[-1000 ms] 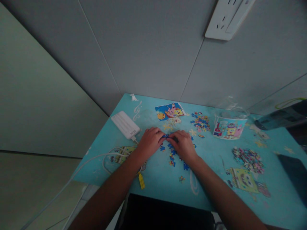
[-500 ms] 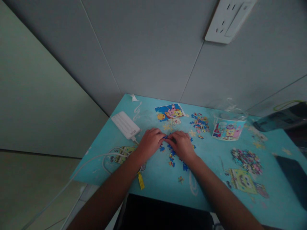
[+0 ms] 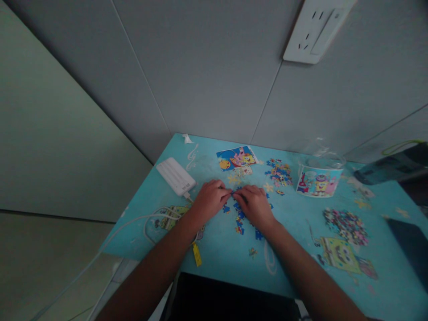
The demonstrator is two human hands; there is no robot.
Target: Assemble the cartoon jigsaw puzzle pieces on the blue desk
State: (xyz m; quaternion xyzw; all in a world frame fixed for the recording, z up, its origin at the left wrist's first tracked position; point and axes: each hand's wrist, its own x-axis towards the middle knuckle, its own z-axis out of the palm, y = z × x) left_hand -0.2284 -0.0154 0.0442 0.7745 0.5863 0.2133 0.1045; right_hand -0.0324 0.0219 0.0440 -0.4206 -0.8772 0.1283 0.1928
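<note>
My left hand and my right hand meet over the middle of the table. Their fingertips pinch small blue jigsaw pieces between them, and the fingers partly cover these. Below the hands lie more blue jigsaw pieces, some seemingly joined and some loose; my right hand hides part of them. Just beyond the hands is a picture card with cartoon figures on blue. To its right sits a pile of mixed jigsaw pieces.
A white power bank with a cable lies on the left. On the right stand a clear tub with a cartoon label and a dark bottle lying over. A second pile of pieces and a dark flat object are nearer me.
Both hands stay together at nearly the same spot, fingertips slightly shifted around the blue pieces. The whole view has moved a little; the things on the table have not.
</note>
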